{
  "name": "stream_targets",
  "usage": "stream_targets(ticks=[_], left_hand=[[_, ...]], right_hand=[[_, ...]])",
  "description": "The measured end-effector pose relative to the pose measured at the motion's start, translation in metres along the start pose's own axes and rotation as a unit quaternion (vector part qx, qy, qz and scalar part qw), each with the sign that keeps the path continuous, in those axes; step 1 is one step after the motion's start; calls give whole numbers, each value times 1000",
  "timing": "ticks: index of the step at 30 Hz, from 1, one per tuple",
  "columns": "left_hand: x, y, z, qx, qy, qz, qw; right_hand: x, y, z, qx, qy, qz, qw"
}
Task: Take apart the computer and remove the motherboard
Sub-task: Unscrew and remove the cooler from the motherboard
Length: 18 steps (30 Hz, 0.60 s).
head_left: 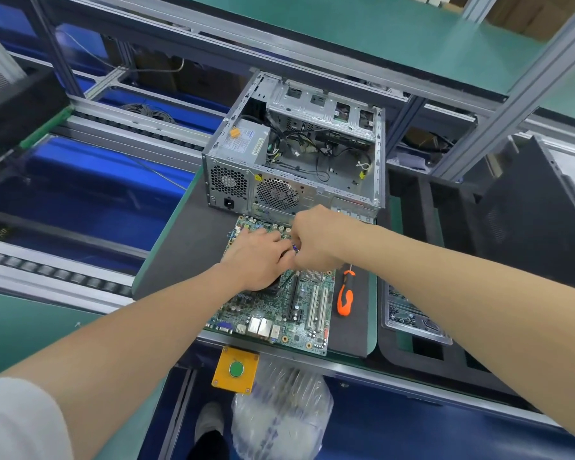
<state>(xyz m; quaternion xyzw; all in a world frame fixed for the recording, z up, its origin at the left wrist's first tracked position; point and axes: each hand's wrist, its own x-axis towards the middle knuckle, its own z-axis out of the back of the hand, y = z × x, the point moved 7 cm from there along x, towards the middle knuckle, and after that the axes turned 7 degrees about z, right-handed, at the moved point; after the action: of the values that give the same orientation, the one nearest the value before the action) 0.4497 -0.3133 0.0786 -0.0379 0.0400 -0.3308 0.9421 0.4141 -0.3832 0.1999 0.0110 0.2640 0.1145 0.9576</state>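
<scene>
My left grip (256,257) lay palm down on the motherboard (279,313), fingers spread and pressing on the board's middle, pinching nothing. The board lay flat on a dark mat (166,260) on the table (180,200). It ran out from under that grip on all sides, its port row on the near edge toward me and its far edge just past the fingertips. Nearer me than the left grip, below the table's edge, sat a yellow button box (235,369) with a green button, and a bubble-wrap bag (279,416) just right of it.

Beyond both grips stood the open computer case (296,154), its rear fans facing me and loose cables inside, its base close to the board's far edge.

My right grip (312,242) touched the left one thumb-side, fingers curled tight and pinching a small purple piece (294,249) over the board between the two grips. I could not tell what that piece was. The white expansion slots lay on the near side of this grip.

Just right of the right grip, and nearer me, an orange-handled screwdriver (345,295) lay on the mat beside the board's right edge, apart from it. Further right, under my right forearm, sat a tray (412,322) of small parts.
</scene>
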Motion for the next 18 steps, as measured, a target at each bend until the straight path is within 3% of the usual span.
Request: stream_targets(ticks=[2,4,6,8,12,18], left_hand=[[0,1,-3,6,-2,-2,1000],[-1,-1,-1,0,-18,-3,1000],[-2,-3,2,2,-23,-4,1000],[-2,-4,3,0,-16,-4,1000],[-2,-2,-1,-14,-3,-5,1000],[2,-1,-3,-10,-15,9,1000]], right_hand=[[2,-6,-8,26,41,-38,998],[1,-2,-16,-31,129,-35,991],[0,8,-19,-98,204,0,974],[1,17,-21,-179,231,53,955],[6,24,-24,-283,184,117,934],[1,7,-18,-253,60,130,957]])
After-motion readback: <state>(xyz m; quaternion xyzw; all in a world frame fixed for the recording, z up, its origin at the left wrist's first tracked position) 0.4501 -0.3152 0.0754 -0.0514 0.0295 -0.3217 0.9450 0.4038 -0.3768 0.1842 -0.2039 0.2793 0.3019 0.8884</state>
